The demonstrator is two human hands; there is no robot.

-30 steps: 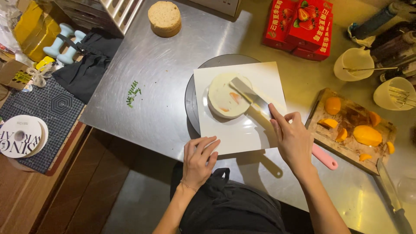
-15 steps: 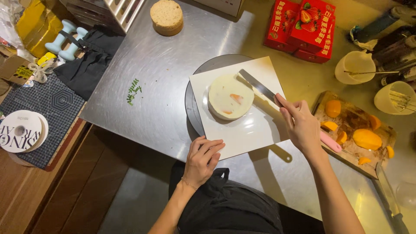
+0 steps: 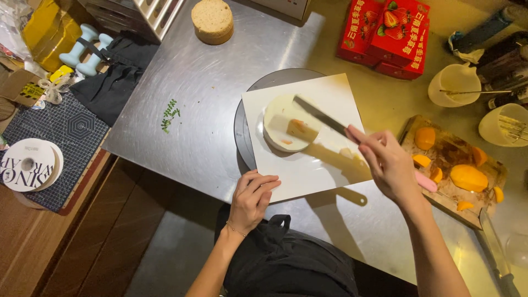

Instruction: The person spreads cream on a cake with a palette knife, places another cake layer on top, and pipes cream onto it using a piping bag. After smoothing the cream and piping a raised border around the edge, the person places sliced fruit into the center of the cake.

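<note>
My right hand [image 3: 388, 162] pinches the handle of a spatula [image 3: 322, 116], fingers closed on it, with the long flat blade slanting up and left so its tip hangs over the cake [image 3: 287, 122]. I'd say that angle keeps the blade flat to the cream. My left hand [image 3: 252, 199] lies at the near corner of the white board [image 3: 308, 165], fingers loosely curled and touching the board's edge, gripping nothing; it looks placed there to steady or turn things. The board sits on a dark turntable [image 3: 242, 129], on the steel table [image 3: 181, 71].

The cake is small, round, coated in pale cream, with a few orange bits of fruit showing on top. It sits left of centre on the board.

Further out: a cutting board [image 3: 451, 165] with orange fruit pieces to my right, red boxes [image 3: 393, 36] beyond, and a bare sponge round [image 3: 212, 21] at the far edge.
</note>
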